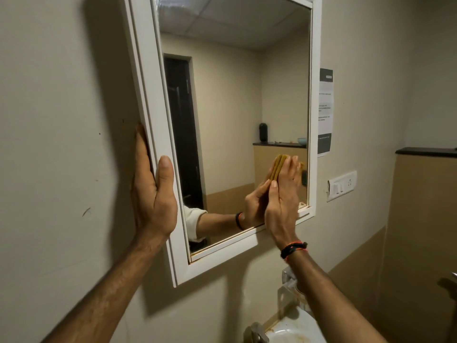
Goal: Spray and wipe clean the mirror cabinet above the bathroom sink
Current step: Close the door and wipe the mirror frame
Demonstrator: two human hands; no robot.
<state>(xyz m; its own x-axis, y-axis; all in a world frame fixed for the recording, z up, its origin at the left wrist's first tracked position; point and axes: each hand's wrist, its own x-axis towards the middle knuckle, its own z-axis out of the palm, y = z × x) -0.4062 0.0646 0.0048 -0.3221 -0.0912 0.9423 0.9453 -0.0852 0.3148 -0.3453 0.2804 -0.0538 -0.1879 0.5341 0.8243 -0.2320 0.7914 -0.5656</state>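
The white-framed mirror cabinet [148,100] hangs on the beige wall, its glass [235,107] reflecting a dark doorway and a ledge. My left hand [153,194] clasps the cabinet's left edge, fingers behind the frame and thumb on its front. A folded yellow cloth [279,167] lies flat against the lower right of the glass, and my right hand [282,201] presses it there with straight fingers. The hand and cloth are doubled in the reflection. No spray bottle is in view.
Below the cabinet sit a white sink [294,328] with a metal tap [257,334] and a clear dispenser [289,285]. A paper notice [325,112] and a switch plate [342,185] are on the wall to the right. A dark ledge [425,152] runs at far right.
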